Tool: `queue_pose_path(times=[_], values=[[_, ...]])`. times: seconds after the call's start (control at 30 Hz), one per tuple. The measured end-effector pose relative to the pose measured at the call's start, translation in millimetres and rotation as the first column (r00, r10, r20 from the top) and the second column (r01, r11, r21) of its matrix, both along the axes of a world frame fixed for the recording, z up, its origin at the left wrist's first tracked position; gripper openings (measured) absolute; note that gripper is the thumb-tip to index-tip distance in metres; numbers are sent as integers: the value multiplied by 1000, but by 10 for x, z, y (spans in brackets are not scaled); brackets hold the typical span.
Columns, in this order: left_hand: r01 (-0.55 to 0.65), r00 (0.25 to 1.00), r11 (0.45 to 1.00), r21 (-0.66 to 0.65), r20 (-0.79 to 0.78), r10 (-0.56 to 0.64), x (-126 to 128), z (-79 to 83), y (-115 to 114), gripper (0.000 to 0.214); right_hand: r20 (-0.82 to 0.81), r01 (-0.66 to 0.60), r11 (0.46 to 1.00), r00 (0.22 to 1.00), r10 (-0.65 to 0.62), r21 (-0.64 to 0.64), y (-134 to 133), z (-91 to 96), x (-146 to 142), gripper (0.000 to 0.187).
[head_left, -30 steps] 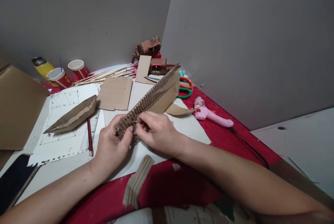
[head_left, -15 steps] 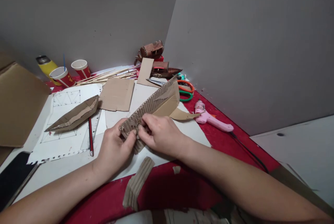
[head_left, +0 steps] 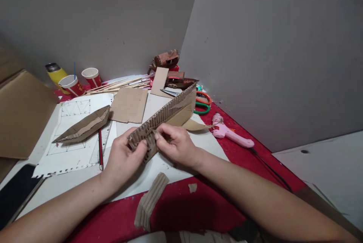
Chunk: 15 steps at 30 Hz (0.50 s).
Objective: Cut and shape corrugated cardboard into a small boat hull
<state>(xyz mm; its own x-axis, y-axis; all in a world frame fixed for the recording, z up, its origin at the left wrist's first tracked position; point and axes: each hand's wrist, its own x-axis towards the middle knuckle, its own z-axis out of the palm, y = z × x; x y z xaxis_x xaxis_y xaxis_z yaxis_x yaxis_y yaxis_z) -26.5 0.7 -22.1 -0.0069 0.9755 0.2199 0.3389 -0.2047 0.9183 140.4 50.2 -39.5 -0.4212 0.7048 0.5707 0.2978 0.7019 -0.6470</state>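
Walls: grey, meeting in a corner at 12 o'clock behind the red tabletop [head_left: 181,205].
Corrugated strip [head_left: 167,111]: lifted above the white sheets [head_left: 211,144] mid-tabletop, its far end slanting toward 1 o'clock.
Left hand [head_left: 123,160]: fingers closed on the strip's near end, gripping from 8 o'clock.
Right hand [head_left: 177,145]: pinching that same end, just beside the left thumb.
Cardboard boat [head_left: 83,126]: at 10 o'clock, on a drawing [head_left: 70,150], with the red pencil [head_left: 100,148] beside it.
Glue gun [head_left: 229,134]: pink, at 2 o'clock.
Loose corrugated scrap [head_left: 150,201]: at 6 o'clock, near the hands.
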Motion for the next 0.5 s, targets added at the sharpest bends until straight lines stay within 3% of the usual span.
queue_pose_path(times=[0.2, 0.37, 0.47, 0.5], values=[[-37, 998, 997, -69, 50, 40, 41, 20, 7, 14, 20, -30, 986, 999, 27, 165, -36, -27, -14, 17], [-172, 975, 982, -80, 126, 181, -49, 71, 119, 20, -236, 17, 1000, 972, -12, 21, -115, 14, 88, 12], [-254, 945, 960, -121, 179, 272, -124, 21, 223, 23, -423, 124, 990, 902, -83, 71, -159, 99, 211, 10], [-264, 936, 955, -136, 201, 287, -144, -9, 253, 25, -418, 155, 984, 903, -103, 92, -161, 140, 256, 12]])
